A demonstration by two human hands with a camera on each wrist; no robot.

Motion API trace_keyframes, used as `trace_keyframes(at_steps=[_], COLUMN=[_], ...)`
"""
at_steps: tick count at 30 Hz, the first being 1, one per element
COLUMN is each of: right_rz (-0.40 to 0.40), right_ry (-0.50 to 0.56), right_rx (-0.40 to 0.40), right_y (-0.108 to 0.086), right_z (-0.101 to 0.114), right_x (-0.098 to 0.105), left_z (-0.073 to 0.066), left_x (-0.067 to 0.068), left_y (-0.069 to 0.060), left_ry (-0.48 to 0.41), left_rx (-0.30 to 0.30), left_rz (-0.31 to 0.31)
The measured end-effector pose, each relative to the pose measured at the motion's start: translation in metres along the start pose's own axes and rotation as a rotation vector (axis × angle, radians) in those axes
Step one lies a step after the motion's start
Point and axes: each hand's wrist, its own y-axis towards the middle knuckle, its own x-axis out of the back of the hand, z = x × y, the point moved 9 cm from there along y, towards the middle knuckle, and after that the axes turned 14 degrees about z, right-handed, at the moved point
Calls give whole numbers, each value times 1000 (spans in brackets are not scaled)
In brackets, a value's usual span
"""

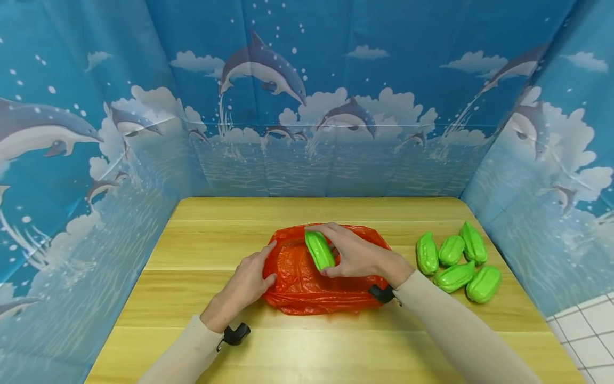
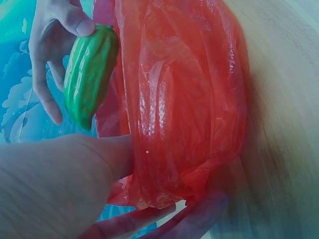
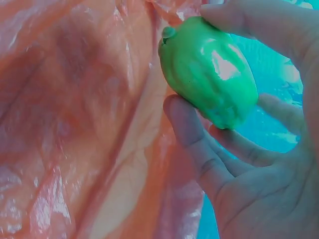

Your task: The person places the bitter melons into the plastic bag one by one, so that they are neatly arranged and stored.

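A red plastic bag [image 1: 299, 290] lies spread on the wooden table, its mouth facing up. At its left side my left hand [image 1: 244, 282] grips the edge; in the left wrist view the thumb goes behind the red film [image 2: 189, 99] and the fingers are on the outer side. Over the bag, my right hand [image 1: 357, 253] holds a ridged green fruit-shaped piece [image 1: 320, 250] between thumb and fingers. The right wrist view shows the green piece [image 3: 212, 74] with a small stem end, pinched by the fingertips, with red film beside it.
Several similar green pieces [image 1: 454, 277] lie grouped on the right part of the wooden table [image 1: 201, 240]. A blue curtain with dolphins [image 1: 331, 165] stands behind the table and at both sides. White tiles [image 1: 587, 330] show at the lower right.
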Motion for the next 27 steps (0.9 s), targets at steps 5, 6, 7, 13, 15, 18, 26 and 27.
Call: trace_keyframes(at_steps=[5, 6, 7, 13, 15, 18, 26, 27], right_rz=[34, 40, 46, 73, 79, 90, 104, 106], right_ry=[0, 2, 8, 46, 54, 57, 46, 50], right_rx=[7, 8, 12, 31, 35, 36, 18, 14], right_y=[11, 12, 14, 23, 26, 32, 44, 46], right_z=[1, 1, 2, 5, 6, 8, 9, 10], right_x=[-7, -8, -9, -14, -17, -20, -28, -29], left_z=[1, 0, 0, 0, -1, -2, -3, -3], left_x=[0, 0, 0, -1, -1, -1, -1, -1], left_y=[1, 2, 2, 2, 2, 2, 0, -1], left_ry=[-7, -6, -6, 1, 6, 14, 28, 26], left_rx=[9, 10, 11, 16, 16, 13, 3, 3], left_rz=[8, 7, 8, 8, 5, 1, -10, -8])
